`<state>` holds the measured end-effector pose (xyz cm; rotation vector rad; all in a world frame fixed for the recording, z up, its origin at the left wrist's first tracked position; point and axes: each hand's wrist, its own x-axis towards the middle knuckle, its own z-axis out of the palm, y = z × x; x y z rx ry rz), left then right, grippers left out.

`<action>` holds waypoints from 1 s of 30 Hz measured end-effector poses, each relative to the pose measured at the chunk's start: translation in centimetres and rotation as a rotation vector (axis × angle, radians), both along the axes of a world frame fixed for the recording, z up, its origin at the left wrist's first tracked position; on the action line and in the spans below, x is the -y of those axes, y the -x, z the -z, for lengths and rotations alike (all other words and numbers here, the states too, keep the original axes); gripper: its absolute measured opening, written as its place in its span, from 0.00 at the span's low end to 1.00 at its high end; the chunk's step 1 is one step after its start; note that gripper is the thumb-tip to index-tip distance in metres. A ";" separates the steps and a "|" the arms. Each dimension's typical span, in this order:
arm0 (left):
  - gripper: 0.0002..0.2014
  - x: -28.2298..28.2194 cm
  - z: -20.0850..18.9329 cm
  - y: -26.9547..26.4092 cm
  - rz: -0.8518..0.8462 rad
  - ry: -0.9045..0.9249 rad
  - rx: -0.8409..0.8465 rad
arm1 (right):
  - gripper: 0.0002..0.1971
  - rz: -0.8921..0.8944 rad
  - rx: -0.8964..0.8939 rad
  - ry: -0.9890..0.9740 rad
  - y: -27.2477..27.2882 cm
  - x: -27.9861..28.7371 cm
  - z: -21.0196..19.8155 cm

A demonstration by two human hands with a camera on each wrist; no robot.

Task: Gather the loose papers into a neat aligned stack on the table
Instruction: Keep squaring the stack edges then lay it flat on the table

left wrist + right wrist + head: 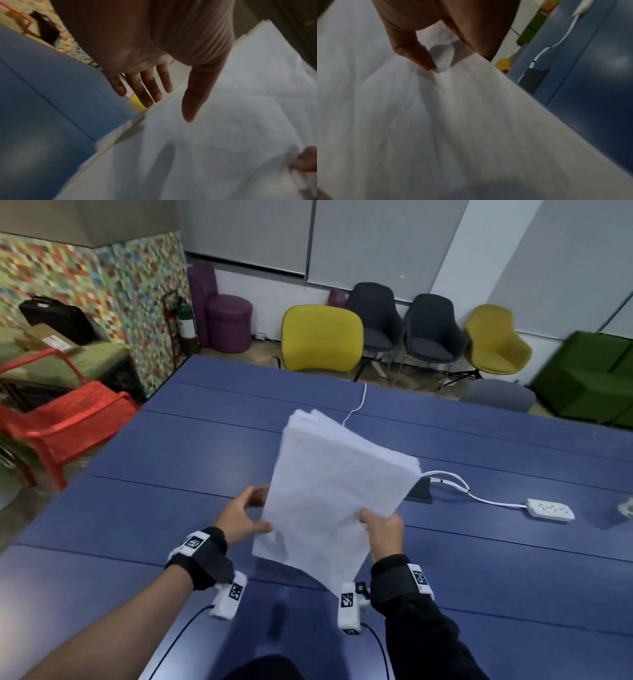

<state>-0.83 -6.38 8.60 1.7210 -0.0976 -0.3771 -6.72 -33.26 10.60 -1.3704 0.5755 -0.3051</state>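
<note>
The papers (334, 491) are up off the table (171, 460), above its near middle, held as one loose sheaf. Its long axis runs from the near end by the hands up and away toward the far edge, leaning slightly left, the broad face tilted toward the person. The far corners are fanned, not flush.

The right hand (382, 529) pinches the near right corner, thumb on top; the right wrist view shows the thumb (419, 56) pressing a dent into the top sheet, the other fingers hidden beneath.

The left hand (245, 517) sits just beside the left edge. From the head it seems to touch; the left wrist view shows its fingers (147, 86) straight and slightly spread, thumb over the paper, contact unclear.

A power strip (550, 509) lies toward the right edge
</note>
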 end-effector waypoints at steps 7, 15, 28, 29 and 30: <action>0.19 4.3 -2.1 -1.2 -0.325 0.176 0.063 | 0.10 -0.044 0.075 0.154 -1.0 -1.8 0.6; 0.20 4.6 1.4 -0.3 -0.283 0.034 0.012 | 0.21 -0.067 0.064 0.223 -0.3 -1.7 3.0; 0.15 5.2 -0.7 -1.9 -0.248 0.140 -0.034 | 0.14 -0.066 0.031 0.128 -2.2 -1.0 1.7; 0.14 5.2 -0.9 -2.0 -0.252 0.143 -0.023 | 0.13 -0.059 0.045 0.127 -2.4 -1.1 1.2; 0.14 5.2 -1.1 -2.2 -0.242 0.142 -0.007 | 0.12 -0.054 0.067 0.129 -2.5 -1.2 0.6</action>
